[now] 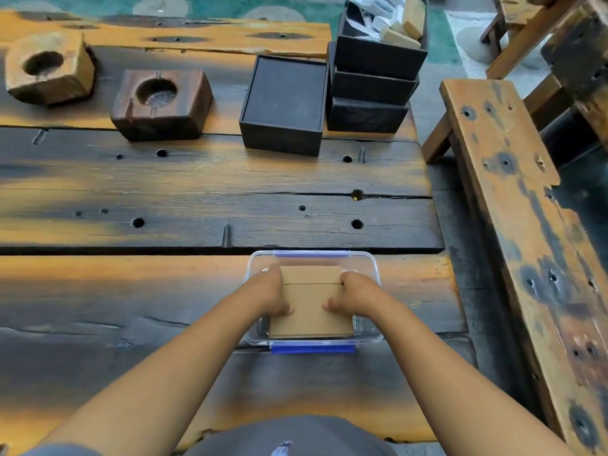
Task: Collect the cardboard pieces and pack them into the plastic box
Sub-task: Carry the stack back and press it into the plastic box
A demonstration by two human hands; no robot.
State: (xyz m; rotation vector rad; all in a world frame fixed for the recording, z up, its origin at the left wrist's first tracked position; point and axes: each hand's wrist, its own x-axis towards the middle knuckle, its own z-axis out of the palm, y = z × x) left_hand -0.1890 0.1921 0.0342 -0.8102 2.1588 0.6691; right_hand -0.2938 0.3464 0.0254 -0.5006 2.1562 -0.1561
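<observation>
Left hand (273, 296) and right hand (353, 296), each curled narrow around one side edge of the cardboard pieces (311, 301), thumbs pressed on the top face. The pieces lie flat as a stack, low inside the clear plastic box (373, 268), which sits on the wooden table (197, 192) just before the person; a seam across the top face suggests two pieces lying edge to edge.

Risks, as judged from this pose: the stack nearly fills the box, so a slight skew could catch a corner on the wall and leave it tilted or buckled. Fingers on both flanks sit between cardboard and wall, and drawing them out could lift or shift the top layer. Uneven downward pressure might slide the light box on the boards.

Surroundings, relative to the box: beyond it and well apart, a closed black box (284, 105); beside that to the right, a stack of black trays (375, 80) whose topmost holds further tan pieces (408, 24) among white wrappings. Two hollowed wooden blocks (161, 103) stand far beyond, to the left. A bench (513, 205) flanks the right. Nothing lies between box and trays.
</observation>
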